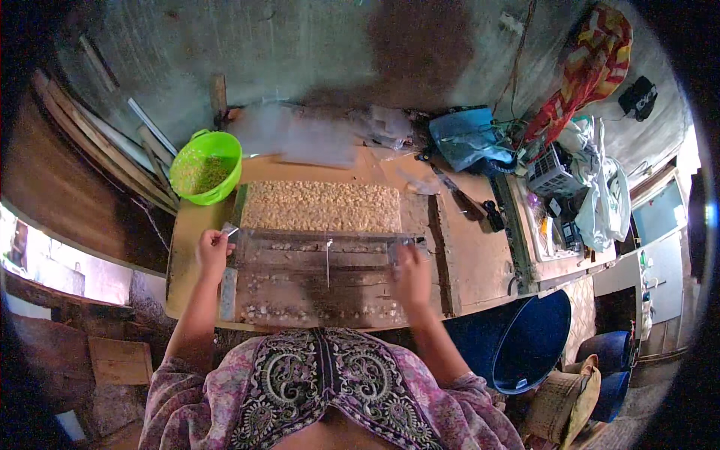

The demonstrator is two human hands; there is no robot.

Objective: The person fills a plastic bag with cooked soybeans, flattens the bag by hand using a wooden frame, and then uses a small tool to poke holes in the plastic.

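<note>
A long slab of pressed pale beans or grains [320, 207] lies on the worktable in front of me. Thin clear plastic sheet [304, 243] appears to stretch along the slab's near side, over weathered wooden boards. My left hand [214, 250] pinches one corner of it between thumb and fingers, left of the slab's near corner. My right hand [412, 275], blurred, is closed on the other end, below the slab's right corner. Pale bits are scattered over the boards between my forearms. How far the sheet reaches is hard to make out.
A green plastic colander [207, 167] with loose grains stands at the left back. Stacked clear plastic sheets [315, 138] lie behind the slab. A large knife [464, 197] and a blue bag [469, 135] are to the right. Below the table's right edge sits a blue barrel [531, 343].
</note>
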